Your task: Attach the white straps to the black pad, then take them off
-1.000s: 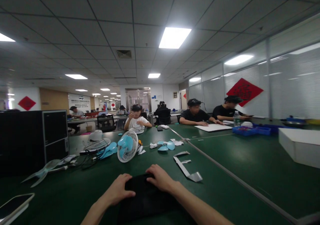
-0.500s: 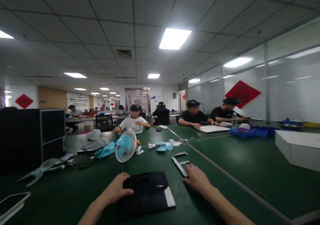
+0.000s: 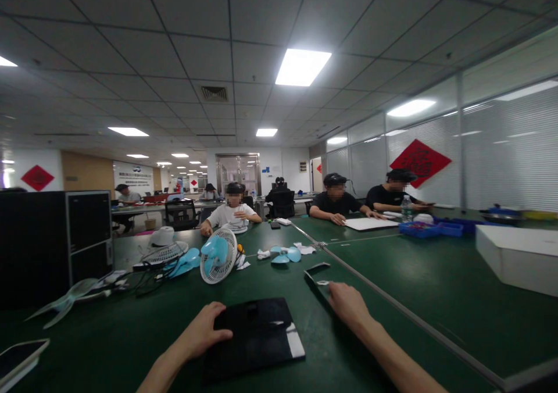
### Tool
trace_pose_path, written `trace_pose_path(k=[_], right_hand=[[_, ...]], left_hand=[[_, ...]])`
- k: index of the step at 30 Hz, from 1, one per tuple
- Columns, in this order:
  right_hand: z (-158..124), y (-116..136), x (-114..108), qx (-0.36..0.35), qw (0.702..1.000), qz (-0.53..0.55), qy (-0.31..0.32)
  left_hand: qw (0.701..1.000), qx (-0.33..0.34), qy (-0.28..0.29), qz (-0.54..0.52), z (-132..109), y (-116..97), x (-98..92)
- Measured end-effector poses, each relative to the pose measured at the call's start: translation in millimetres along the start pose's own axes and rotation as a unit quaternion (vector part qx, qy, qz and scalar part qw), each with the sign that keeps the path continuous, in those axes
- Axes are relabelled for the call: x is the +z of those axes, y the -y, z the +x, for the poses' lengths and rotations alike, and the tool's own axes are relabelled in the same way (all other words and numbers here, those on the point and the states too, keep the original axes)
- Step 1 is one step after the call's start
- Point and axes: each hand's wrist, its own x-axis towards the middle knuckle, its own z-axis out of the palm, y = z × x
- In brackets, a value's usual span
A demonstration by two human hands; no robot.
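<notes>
A flat, glossy black panel (image 3: 255, 332) lies in front of me on the green table, with a white reflection at its right corner. My left hand (image 3: 207, 332) is closed on its left edge, thumb on top. Right of the panel, my right hand (image 3: 349, 304) is closed on a thin, angular strip-like frame piece (image 3: 313, 278). This piece is tilted and its far end bends to the right; my fingers and palm hide its near end.
A blue-bladed fan (image 3: 218, 256), a loose blue fan blade (image 3: 285, 254) and tangled cables (image 3: 150, 279) lie beyond. A black computer tower (image 3: 89, 230) stands left, a phone (image 3: 21, 355) near left, a white box (image 3: 518, 259) right. Several people sit across the table.
My right hand has shifted slightly right and away from me, turning the frame piece so its pale face now looks darker. My left hand and the black panel stay put.
</notes>
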Motion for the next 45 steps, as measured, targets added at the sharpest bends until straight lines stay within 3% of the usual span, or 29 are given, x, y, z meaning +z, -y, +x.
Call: trace_pose_path(k=[4,7,9,11,15,17,20,22,27,30,37,41,45], right_hand=[[3.0,-17.8,-12.9,0.053,0.991,0.051,-0.114],[3.5,-18.6,-17.4,0.041,0.962,0.180,-0.199],[2.2,-10.5,-19.0,0.014,0.933,0.291,-0.213],[-0.3,1.9,-20.9,-0.013,0.900,0.393,-0.189],[-8.8,28.7,-27.0,-0.060,0.832,0.545,-0.082],[-14.0,40.0,-30.2,-0.077,0.806,0.586,-0.023],[-20.6,53.3,-32.6,-0.096,0.790,0.603,0.058],[-22.6,60.0,-31.8,-0.106,0.788,0.597,0.105],[-22.0,71.0,-25.5,-0.116,0.786,0.585,0.165],[-21.4,74.6,-24.1,-0.108,0.785,0.582,0.184],[-17.4,80.7,-14.8,-0.056,0.751,0.614,0.236],[-19.6,87.8,-6.6,-0.016,0.776,0.571,0.267],[-24.0,91.1,2.9,-0.001,0.819,0.516,0.252]], left_hand=[[1.000,0.009,-0.011,0.004,-1.6,-0.4,0.6],[1.000,0.014,-0.018,0.009,-2.3,-1.8,0.9],[0.998,0.029,-0.052,0.004,-0.7,-2.3,-0.4],[0.991,0.055,-0.124,-0.006,2.3,-3.3,-4.1],[0.952,0.092,-0.289,-0.031,4.5,-11.9,-18.3],[0.937,0.094,-0.331,-0.055,1.0,-20.1,-26.5],[0.926,0.094,-0.355,-0.086,-8.3,-34.4,-36.5],[0.936,0.090,-0.324,-0.105,-14.8,-43.2,-40.2],[0.976,0.053,-0.162,-0.136,-24.8,-59.4,-40.0],[0.978,0.040,-0.129,-0.161,-27.1,-65.2,-38.2],[0.961,-0.041,-0.035,-0.272,-33.1,-61.0,-37.0],[0.953,-0.080,0.045,-0.290,-35.0,-46.2,-32.2],[0.959,-0.103,0.084,-0.251,-31.6,-33.1,-22.5]])
